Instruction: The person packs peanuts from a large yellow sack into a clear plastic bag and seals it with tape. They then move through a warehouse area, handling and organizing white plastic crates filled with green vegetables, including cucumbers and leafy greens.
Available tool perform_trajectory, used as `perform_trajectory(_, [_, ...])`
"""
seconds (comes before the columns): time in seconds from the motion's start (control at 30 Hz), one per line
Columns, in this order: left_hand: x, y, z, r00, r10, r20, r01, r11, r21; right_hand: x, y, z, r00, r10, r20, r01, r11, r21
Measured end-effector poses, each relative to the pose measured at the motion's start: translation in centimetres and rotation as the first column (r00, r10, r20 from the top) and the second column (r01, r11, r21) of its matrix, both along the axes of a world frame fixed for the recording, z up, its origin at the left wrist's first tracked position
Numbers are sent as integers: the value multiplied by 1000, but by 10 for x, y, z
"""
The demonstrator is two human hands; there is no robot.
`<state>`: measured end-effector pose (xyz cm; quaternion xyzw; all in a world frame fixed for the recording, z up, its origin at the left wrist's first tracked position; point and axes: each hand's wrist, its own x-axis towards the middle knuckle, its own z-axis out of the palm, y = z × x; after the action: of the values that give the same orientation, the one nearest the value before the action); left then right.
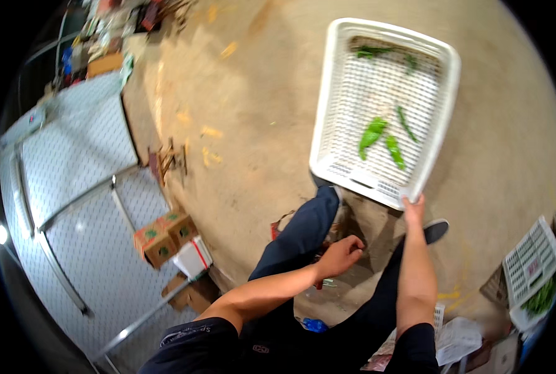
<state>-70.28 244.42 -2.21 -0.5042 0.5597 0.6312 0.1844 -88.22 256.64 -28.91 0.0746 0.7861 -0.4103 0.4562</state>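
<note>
A white plastic crate [320,134] with slatted walls and a mesh bottom is tilted in front of me, its long side running away from me. My right hand [413,210] grips its near right corner, fingers wrapped around the rim. Inside lie a wide green pepper [372,135], a second green pepper [394,153] and a thin dark green one [407,124]. More green pieces [373,51] rest at the far end. My left hand [342,257] hovers over my legs, away from the crate, its fingers loosely curled with nothing visible in them.
At left stand a large silvery panelled surface [81,143] with metal bars, cardboard boxes [164,238] and a white box [192,257]. A white crate [533,265] holding greens [541,296] is at lower right. A clear plastic bag [459,341] lies near my right arm.
</note>
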Motion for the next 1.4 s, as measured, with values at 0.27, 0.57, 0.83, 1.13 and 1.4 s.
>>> perform_trajectory(0.27, [75, -57, 7, 939, 345, -5, -343, 933, 110, -28, -27, -5, 842, 465, -273, -417, 882, 219])
perform_trajectory(0.57, [144, 108, -22, 722, 672, -161, -690, 715, -110, -57, -93, 66, 476, 773, -419, -732, 613, 297])
perform_trajectory(0.83, [104, 209, 57, 511, 849, -134, -857, 514, -12, -41, -139, 166, 22, 912, -411, -842, 239, 485])
perform_trajectory(1.13, [106, 278, 155, 130, 989, -77, -987, 122, -100, 220, -146, 222, -395, 868, -300, -917, -349, 196])
perform_trajectory(1.4, [142, 129, 91, -130, 981, -142, -977, -151, -148, 396, -231, 288, -420, 892, -165, -756, -445, -480])
